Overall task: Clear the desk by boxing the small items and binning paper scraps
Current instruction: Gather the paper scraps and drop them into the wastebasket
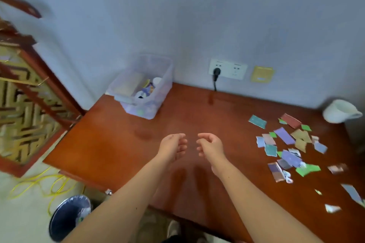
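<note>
My left hand (173, 147) and my right hand (210, 145) hover side by side over the middle of the red-brown desk (118, 144), fingers loosely curled, holding nothing. A clear plastic box (143, 87) with several small items inside stands at the desk's back left corner. Several coloured paper scraps (286, 146) lie scattered over the desk's right side, well to the right of my right hand. A dark round bin (69, 217) with scraps in it stands on the floor below the desk's front left edge.
A white jug-like vessel (340, 111) stands at the back right corner. A wall socket (227, 69) with a black plug sits above the desk. A carved wooden screen (25, 108) leans at left; yellow cable (41, 181) lies on the floor.
</note>
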`<state>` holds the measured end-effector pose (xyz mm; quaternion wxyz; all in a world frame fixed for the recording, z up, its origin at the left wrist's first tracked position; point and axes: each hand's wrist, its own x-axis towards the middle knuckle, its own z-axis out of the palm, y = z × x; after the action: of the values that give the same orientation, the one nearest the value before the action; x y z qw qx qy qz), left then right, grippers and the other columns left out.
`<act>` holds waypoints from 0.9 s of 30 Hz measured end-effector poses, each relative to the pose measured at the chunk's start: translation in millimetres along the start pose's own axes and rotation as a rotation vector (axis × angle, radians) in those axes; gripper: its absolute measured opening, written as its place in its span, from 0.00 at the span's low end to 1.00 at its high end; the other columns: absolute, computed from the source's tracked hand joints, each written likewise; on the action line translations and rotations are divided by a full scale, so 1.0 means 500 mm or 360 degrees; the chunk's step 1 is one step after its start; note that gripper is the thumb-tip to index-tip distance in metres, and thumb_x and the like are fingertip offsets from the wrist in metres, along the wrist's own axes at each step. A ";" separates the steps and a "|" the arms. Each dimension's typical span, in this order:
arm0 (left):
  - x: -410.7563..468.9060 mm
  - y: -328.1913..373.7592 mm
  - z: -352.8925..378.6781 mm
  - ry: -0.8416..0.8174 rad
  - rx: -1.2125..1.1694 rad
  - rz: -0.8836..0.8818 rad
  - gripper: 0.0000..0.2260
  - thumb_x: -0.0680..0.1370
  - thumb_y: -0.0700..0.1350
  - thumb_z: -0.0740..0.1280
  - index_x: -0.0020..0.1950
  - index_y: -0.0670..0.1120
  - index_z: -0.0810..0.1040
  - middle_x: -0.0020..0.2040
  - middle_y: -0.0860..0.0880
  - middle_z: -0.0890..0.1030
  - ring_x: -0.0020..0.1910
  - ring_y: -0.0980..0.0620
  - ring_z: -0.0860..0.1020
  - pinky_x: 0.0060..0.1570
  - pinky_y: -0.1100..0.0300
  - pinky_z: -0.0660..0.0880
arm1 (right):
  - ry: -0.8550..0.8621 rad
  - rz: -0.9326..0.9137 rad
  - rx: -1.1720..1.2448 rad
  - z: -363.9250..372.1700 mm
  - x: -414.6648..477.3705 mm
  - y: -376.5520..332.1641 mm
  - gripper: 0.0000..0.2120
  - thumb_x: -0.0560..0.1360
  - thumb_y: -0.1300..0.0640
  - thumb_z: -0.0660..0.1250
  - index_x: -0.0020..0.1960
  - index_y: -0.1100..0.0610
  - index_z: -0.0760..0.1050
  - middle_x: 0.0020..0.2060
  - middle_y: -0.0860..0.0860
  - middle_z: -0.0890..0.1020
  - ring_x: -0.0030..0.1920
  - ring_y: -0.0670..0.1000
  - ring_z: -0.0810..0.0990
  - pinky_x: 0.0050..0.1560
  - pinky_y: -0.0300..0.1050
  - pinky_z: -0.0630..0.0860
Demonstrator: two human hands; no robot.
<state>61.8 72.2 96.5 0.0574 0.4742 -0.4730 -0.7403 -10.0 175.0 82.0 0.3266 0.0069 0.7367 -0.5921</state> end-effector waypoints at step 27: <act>0.016 -0.151 0.403 -0.0573 0.0756 -0.0238 0.06 0.80 0.40 0.63 0.55 0.45 0.78 0.49 0.45 0.81 0.47 0.49 0.80 0.50 0.57 0.78 | 0.0948 0.0262 -0.0047 -0.398 -0.015 0.148 0.09 0.75 0.56 0.68 0.54 0.50 0.75 0.48 0.47 0.80 0.47 0.48 0.79 0.43 0.39 0.77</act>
<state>-67.7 239.4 54.9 -0.1946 0.3690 -0.5992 -0.6834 -68.6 374.6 38.5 0.1433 0.2351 0.8055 -0.5247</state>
